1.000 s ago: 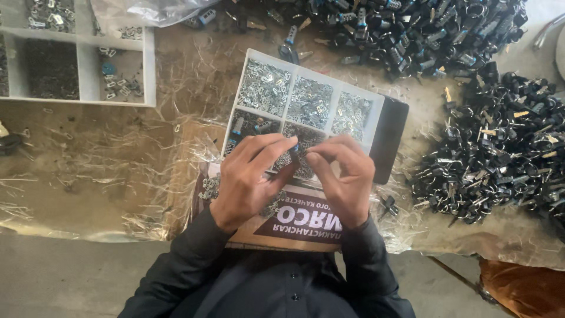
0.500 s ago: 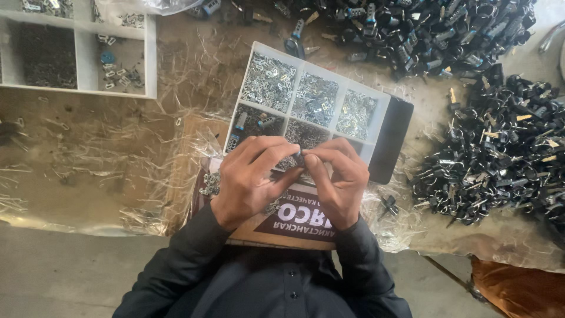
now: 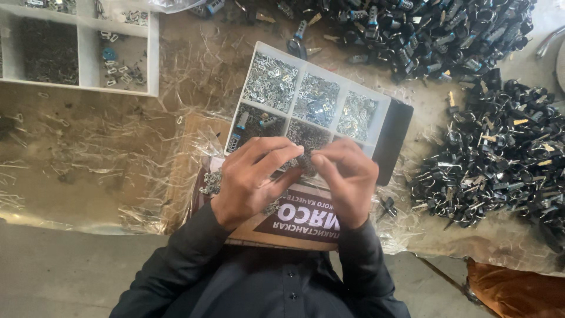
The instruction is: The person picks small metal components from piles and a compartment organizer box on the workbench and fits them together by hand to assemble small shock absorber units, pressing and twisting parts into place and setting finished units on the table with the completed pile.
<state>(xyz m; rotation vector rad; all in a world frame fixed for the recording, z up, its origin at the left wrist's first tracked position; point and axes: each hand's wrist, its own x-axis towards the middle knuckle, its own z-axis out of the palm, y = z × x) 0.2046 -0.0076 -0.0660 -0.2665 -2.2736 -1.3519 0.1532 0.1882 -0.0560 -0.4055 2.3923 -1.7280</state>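
Holding a tiny metal piece (image 3: 306, 158) between my two hands, right over the white parts tray (image 3: 384, 106).

I am pinching it with my left hand (image 3: 253, 179) and my right hand (image 3: 347, 176), fingertips meeting in the middle. It is sitting just as near to one hand as the other. It is too small to see which way it is lying. The tray is sitting on the counter (image 3: 106, 147), just past my fingers.

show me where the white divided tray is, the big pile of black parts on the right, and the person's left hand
white divided tray (image 3: 322, 70), head view, on its top rim.
pile of black parts (image 3: 500, 159), head view, on the middle of the heap.
left hand (image 3: 250, 179), head view, on the back of the hand.
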